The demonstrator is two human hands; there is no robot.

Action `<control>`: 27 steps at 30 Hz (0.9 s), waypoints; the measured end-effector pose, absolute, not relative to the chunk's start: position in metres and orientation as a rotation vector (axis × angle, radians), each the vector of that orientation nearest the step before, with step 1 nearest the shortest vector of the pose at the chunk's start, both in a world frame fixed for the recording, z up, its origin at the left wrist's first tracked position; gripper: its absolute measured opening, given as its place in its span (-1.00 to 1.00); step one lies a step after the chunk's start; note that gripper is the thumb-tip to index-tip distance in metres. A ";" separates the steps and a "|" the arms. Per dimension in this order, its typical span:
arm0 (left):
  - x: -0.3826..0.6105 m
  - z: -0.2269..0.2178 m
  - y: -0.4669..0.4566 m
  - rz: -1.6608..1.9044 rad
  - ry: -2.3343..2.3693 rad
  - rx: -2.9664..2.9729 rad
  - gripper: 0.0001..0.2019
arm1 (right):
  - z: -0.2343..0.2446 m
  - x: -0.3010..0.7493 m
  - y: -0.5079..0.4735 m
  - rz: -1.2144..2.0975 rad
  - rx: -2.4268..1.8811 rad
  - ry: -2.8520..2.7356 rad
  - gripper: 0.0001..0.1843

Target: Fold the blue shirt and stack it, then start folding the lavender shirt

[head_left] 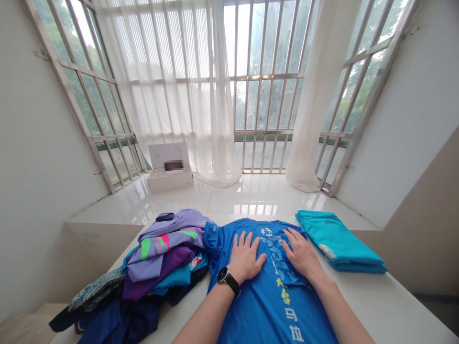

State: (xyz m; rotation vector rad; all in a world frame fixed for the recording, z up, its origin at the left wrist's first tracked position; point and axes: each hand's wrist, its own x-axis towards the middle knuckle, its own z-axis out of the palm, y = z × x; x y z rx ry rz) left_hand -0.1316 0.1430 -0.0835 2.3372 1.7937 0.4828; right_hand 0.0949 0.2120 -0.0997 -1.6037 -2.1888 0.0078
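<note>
**Both palms flat on the blue shirt**

Down at the bottom centre of the frame, my left hand (245, 258) and my right hand (301, 253) lie side by side on the blue shirt (265, 306), fingers spread, palms pressed flat. Neither grip is closed on anything: both are open, pinching no cloth at all. A black watch (228, 278) sits on my left wrist.

That shirt lies spread out on the white counter (387, 310), printed side up, collar end pointing away from me toward the window, hem running off the bottom edge. It looks smooth under my palms, and I see no fold in it yet, so I judge this one is laid out and flattened only.

Over at the right of the frame, just beside the shirt, a teal shirt (339, 241) rests as a neat folded rectangle. I judge that one finished.

Lower left, touching the blue shirt's sleeve, sprawls a loose heap of clothes (158, 263): purple, lilac, teal, dark navy, all crumpled and spilling over the counter edge. By my reckoning most of the pile remains unfolded.

Further back, upper left of centre, a white box (170, 174) stands on the shiny window ledge (251, 196) below sheer curtains (179, 86).
</note>
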 end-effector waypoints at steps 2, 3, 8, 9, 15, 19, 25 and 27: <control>-0.132 -0.085 0.144 0.484 1.804 2.344 -0.33 | -0.099 0.094 0.210 0.023 -1.598 -2.199 -0.38; -0.132 -0.085 0.144 0.483 1.811 2.347 -0.33 | -0.098 0.093 0.209 0.034 -1.598 -2.203 -0.39; -0.133 -0.087 0.144 0.452 1.830 2.370 -0.34 | -0.094 0.089 0.204 0.063 -1.612 -2.215 -0.40; -0.134 -0.087 0.144 0.438 1.830 2.373 -0.34 | -0.094 0.089 0.203 0.055 -1.625 -2.210 -0.40; -0.134 -0.068 0.156 0.327 1.815 2.416 -0.42 | -0.095 0.095 0.205 -0.094 -1.784 -2.026 -0.44; -0.123 -0.059 0.183 0.323 1.849 2.488 -0.51 | -0.091 0.096 0.206 -0.102 -1.791 -2.010 -0.43; -0.117 -0.081 0.212 0.288 1.907 2.421 -0.44 | -0.087 0.091 0.200 -0.020 -1.698 -2.166 -0.48; -0.118 -0.088 0.214 0.332 1.920 2.429 -0.44 | -0.087 0.090 0.198 0.007 -1.641 -2.239 -0.50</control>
